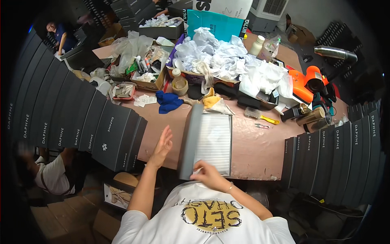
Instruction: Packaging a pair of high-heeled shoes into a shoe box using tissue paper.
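1. White T-shirt [211, 215], printed with a yellow disc and dark lettering; worn by the person, lowest and nearest the camera.
2. Right hand [212, 178], fingers curled, at the near end of the grey lid; whether it gripped the lid could not be told.
3. Left hand [163, 143], spread fairly wide with fingers extended, holding nothing; positioned left of the lid and apart from it.
4. Open grey box [231, 148], long and narrow, set at the near edge of the table, in front of the person; white ribbed lining [213, 146] filled the visible interior.
5. Grey lid [190, 140], stood on edge along the box's left side.
6. Table [256, 156], pinkish covering, scuffed near the front edge.
7. Blue cloth [168, 101], crumpled, beyond the left hand; yellow and white cloth [212, 101], just past the box's far end.
8. Brush [262, 115], yellow-handled, right of the box; small snips [262, 126] near it.
9. Crumpled white paper [215, 51], heaped at the rear.
10. Grey boxes, closed, in rows at left [113, 132] and right [337, 158].
11. Co-worker [67, 38] in a dark blue top, upper left.
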Motion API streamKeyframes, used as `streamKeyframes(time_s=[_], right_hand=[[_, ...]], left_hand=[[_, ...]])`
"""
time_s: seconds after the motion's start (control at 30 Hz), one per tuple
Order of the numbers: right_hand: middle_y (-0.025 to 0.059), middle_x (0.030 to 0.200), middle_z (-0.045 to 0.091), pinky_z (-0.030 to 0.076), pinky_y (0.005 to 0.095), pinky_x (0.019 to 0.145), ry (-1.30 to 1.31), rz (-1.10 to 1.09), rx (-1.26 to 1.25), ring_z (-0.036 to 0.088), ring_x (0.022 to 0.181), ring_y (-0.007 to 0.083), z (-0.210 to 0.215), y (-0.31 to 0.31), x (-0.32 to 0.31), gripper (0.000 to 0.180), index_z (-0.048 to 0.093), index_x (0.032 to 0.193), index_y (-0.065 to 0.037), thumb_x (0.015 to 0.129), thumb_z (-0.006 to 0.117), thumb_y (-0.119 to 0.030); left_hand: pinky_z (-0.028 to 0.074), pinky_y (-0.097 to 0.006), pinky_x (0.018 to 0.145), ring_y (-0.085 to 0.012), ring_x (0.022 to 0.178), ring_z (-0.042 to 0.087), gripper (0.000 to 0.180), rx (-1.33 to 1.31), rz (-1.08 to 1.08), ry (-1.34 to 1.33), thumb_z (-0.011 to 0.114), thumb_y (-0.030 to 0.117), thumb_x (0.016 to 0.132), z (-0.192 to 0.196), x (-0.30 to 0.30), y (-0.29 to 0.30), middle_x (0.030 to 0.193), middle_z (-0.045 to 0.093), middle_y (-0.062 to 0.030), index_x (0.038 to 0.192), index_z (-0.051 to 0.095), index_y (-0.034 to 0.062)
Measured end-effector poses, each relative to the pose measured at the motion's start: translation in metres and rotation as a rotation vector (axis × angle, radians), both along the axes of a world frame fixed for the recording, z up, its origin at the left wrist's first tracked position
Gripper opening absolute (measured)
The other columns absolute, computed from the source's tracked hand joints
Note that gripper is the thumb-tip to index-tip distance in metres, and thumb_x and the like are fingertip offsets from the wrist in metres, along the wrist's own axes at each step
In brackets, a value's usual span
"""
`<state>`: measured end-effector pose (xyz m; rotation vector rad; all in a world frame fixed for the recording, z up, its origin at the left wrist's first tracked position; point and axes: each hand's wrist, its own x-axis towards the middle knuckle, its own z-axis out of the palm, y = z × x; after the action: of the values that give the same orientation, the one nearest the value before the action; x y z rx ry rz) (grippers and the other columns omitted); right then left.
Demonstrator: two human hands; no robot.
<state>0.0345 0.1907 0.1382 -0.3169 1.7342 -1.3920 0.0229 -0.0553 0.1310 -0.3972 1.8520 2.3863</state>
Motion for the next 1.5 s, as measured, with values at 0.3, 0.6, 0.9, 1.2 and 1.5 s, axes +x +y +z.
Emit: streamKeyframes(time_s=[0.3,0.6,0.9,1.2,1.5], right_hand=[[0.0193,0.127,0.045,0.030,0.0561,0.097,0.820,-0.365,0.741,0.039,0.121,0.0381,-0.083,0.067,-0.020,0.042,0.055,0.111,-0.008,0.076,0.073,-0.024],[0.0217,0.102,0.060,0.048,0.0433,0.080,0.683,0.249,-0.136,0.059,0.088,0.0416,0.023,-0.077,-0.035,0.025,0.055,0.105,-0.001,0.082,0.056,-0.011],[0.0210,0.136,0.043,0.033,0.0473,0.105,1.181,-0.072,0.810,0.039,0.128,0.0357,-0.093,0.011,-0.099,0.054,0.049,0.130,-0.004,0.077,0.060,-0.003],[0.0255,0.128,0.048,0.034,0.0486,0.104,1.060,-0.048,0.369,0.044,0.120,0.0412,-0.066,-0.015,-0.037,0.051,0.048,0.124,0.005,0.076,0.062,-0.005],[0.0155,0.094,0.061,0.041,0.0438,0.082,0.958,-0.146,0.823,0.059,0.090,0.0312,-0.108,0.000,-0.010,0.035,0.057,0.102,-0.004,0.076,0.070,-0.022]], left_hand=[[0.042,-0.037,0.097,-0.0323,0.113,0.053,0.050,-0.999,-0.429,0.157,0.070,0.017,0.080,-0.012,0.001,-0.024,0.123,0.052,-0.0201,0.124,0.053,0.0005],[0.035,-0.041,0.105,-0.0353,0.126,0.041,0.054,-0.555,-0.899,0.732,0.062,0.018,0.085,-0.096,0.015,0.193,0.135,0.041,-0.0212,0.133,0.042,0.0028],[0.044,-0.032,0.097,-0.0254,0.118,0.051,0.051,-0.187,-0.008,-0.151,0.062,0.002,0.085,-0.129,-0.008,0.050,0.128,0.048,-0.0190,0.132,0.042,-0.0012],[0.049,-0.034,0.091,-0.0213,0.110,0.054,0.047,0.515,-0.045,-0.495,0.059,0.017,0.093,-0.062,-0.025,0.083,0.124,0.049,-0.0141,0.134,0.040,0.0055],[0.053,-0.031,0.074,-0.0173,0.092,0.062,0.035,0.257,0.009,-0.348,0.052,0.004,0.090,-0.103,-0.022,0.065,0.108,0.059,-0.0119,0.125,0.047,0.0026]])
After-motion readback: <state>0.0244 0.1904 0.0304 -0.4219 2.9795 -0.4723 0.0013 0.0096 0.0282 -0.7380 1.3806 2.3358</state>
